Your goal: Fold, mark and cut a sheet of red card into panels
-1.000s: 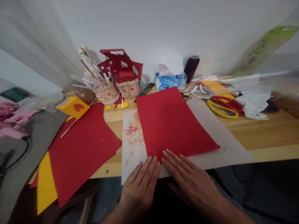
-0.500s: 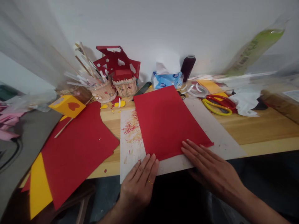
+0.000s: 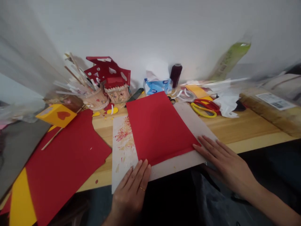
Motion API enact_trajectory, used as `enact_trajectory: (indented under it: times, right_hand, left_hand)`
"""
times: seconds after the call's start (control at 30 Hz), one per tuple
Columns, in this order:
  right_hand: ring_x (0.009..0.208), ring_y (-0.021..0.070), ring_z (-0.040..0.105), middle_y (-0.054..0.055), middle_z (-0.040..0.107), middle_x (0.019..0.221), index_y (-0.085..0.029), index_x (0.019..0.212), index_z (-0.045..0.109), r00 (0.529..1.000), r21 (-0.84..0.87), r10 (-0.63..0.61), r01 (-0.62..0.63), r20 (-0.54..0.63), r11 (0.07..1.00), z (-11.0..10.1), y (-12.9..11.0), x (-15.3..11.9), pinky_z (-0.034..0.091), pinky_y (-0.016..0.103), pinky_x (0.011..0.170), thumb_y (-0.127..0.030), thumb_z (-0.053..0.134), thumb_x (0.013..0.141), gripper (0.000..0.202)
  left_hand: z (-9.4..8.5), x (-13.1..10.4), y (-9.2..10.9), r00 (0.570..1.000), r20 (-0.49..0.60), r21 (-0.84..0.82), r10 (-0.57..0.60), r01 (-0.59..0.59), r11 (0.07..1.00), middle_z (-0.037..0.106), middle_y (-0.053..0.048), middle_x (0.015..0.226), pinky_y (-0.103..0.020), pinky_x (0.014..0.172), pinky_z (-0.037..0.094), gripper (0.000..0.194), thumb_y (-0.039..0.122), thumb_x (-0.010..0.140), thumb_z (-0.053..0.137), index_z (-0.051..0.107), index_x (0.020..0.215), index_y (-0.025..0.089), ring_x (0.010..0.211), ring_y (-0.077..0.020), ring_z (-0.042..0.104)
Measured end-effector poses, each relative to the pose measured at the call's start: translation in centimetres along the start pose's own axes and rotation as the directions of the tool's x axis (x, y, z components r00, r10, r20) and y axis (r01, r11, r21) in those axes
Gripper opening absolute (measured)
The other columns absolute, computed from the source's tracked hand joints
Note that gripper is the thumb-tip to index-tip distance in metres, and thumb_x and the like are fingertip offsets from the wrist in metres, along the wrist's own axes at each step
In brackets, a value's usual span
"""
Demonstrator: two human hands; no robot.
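Resting the left hand (image 3: 131,188) at 7 o'clock of the red sheet (image 3: 162,128), with fingertips at its near left corner. Holding these fingers straight and almost side by side, with small gaps only; cannot tell the position of the left thumb. Wearing a gold-coloured ring (image 3: 142,188) on one finger of the same hand. Laying the right hand (image 3: 223,163) at 4 o'clock, by the near right corner of the sheet, with fingers extended and a little spread; cannot tell exactly about the contact of each fingertip.

Seeing the red sheet flat on the white board (image 3: 169,169), with a narrow fold-like band along its near edge, between both hands. Noticing coloured crumbs (image 3: 124,135) on the board at 9 o'clock, just beside the sheet. Finding larger red paper (image 3: 68,163) between 8 and 9 o'clock, and a yellow paper box (image 3: 53,115) with a red heart at 9.

Seeing a decorated cup (image 3: 97,99) with sticks toward 10 o'clock, a blue tissue pack (image 3: 156,87) at 12, and red and yellow looped handles (image 3: 207,116) at 2. Noticing also a parcel (image 3: 256,106) with white label, well apart, toward 3 o'clock.
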State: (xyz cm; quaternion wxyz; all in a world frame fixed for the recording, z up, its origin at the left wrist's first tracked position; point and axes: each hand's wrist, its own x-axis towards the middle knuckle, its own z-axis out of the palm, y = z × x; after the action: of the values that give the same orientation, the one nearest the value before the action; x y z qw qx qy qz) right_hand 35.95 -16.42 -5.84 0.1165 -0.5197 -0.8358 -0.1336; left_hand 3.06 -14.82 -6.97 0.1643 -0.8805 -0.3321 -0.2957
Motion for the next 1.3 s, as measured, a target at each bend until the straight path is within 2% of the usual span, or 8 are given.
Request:
enact_trajectory:
  times: [0.13,0.3,0.4,0.5,0.67,0.9,1.0,1.3]
  right_hand:
    - [0.122,0.0230,0.049,0.012,0.046,0.139,-0.019,0.145,0.025,0.988,0.231,0.154,-0.153,0.016,0.961,-0.8,0.6,-0.3,0.042,0.043,0.100,-0.034,0.052,0.088,0.065]
    - [0.111,0.0212,0.056,0.008,0.057,0.123,-0.025,0.126,0.048,0.949,0.412,0.314,-0.271,-0.038,0.870,-2.0,0.9,0.9,0.051,0.037,0.088,-0.032,0.052,0.089,0.038]
    - [0.101,0.0193,0.058,0.007,0.059,0.109,-0.025,0.117,0.054,0.971,0.463,0.236,-0.192,-0.039,0.865,-2.2,0.6,2.7,0.052,0.035,0.082,-0.030,0.054,0.089,0.029]
    - [0.093,0.0187,0.057,0.007,0.060,0.100,-0.022,0.110,0.057,0.994,0.526,0.102,-0.111,0.046,0.843,-1.9,0.2,4.6,0.050,0.034,0.078,-0.030,0.053,0.090,0.022]
    - [0.082,0.0165,0.055,0.004,0.060,0.084,-0.021,0.085,0.059,0.982,0.596,-0.034,-0.084,0.184,0.798,-1.3,0.4,6.7,0.045,0.030,0.072,-0.031,0.046,0.093,0.018]
    - [0.075,0.0154,0.053,0.003,0.056,0.078,-0.020,0.078,0.053,0.954,0.588,-0.125,-0.063,0.273,0.806,-1.3,1.3,7.3,0.039,0.028,0.064,-0.034,0.044,0.093,0.023]
    - [0.074,0.0158,0.052,0.003,0.056,0.080,-0.020,0.079,0.052,0.944,0.567,-0.129,-0.069,0.302,0.821,-1.5,1.3,7.4,0.038,0.028,0.063,-0.033,0.042,0.094,0.022]
    - [0.076,0.0165,0.052,0.003,0.056,0.081,-0.020,0.081,0.052,0.925,0.535,-0.137,-0.080,0.353,0.841,-0.8,1.7,7.7,0.037,0.028,0.065,-0.033,0.043,0.093,0.020]
  left_hand:
    - [-0.4,0.6,0.0,0.999,0.017,0.019,0.045,-0.045,0.999,0.065,-0.012,0.116,-0.032,0.099,0.041,0.034,0.005,0.091,0.036,0.063,0.110,0.005,0.110,-0.0210,0.060]
    - [-1.1,1.8,-0.7,0.993,0.053,0.013,0.109,-0.110,0.994,0.068,-0.010,0.110,-0.030,0.090,0.046,0.026,0.015,0.093,0.044,0.065,0.106,0.006,0.101,-0.0200,0.064]
    - [-1.6,2.7,-1.6,0.978,0.106,-0.027,0.178,-0.176,0.984,0.069,-0.006,0.108,-0.031,0.087,0.046,0.027,0.016,0.095,0.040,0.065,0.105,0.011,0.098,-0.0186,0.065]
    - [-1.9,3.8,-2.6,0.956,0.154,-0.054,0.249,-0.243,0.969,0.070,-0.003,0.104,-0.030,0.083,0.047,0.031,0.018,0.098,0.035,0.066,0.102,0.015,0.093,-0.0166,0.066]
    - [-1.9,6.5,-3.6,0.906,0.205,-0.133,0.369,-0.348,0.928,0.072,0.000,0.093,-0.028,0.075,0.046,0.045,0.015,0.099,0.021,0.066,0.095,0.018,0.077,-0.0133,0.065]
    - [1.8,11.7,-3.6,0.739,0.263,-0.335,0.620,-0.532,0.778,0.063,0.000,0.078,-0.027,0.046,0.037,0.024,0.012,0.093,0.042,0.060,0.108,0.015,0.064,-0.0143,0.054]
    - [3.7,12.8,-3.3,0.680,0.229,-0.351,0.697,-0.610,0.711,0.060,-0.001,0.079,-0.027,0.045,0.036,0.026,0.013,0.092,0.044,0.057,0.114,0.015,0.066,-0.0152,0.054]
    - [5.0,13.2,-3.3,0.615,0.234,-0.328,0.753,-0.679,0.657,0.056,-0.002,0.081,-0.029,0.051,0.039,0.031,0.012,0.094,0.040,0.051,0.123,0.011,0.067,-0.0141,0.052]
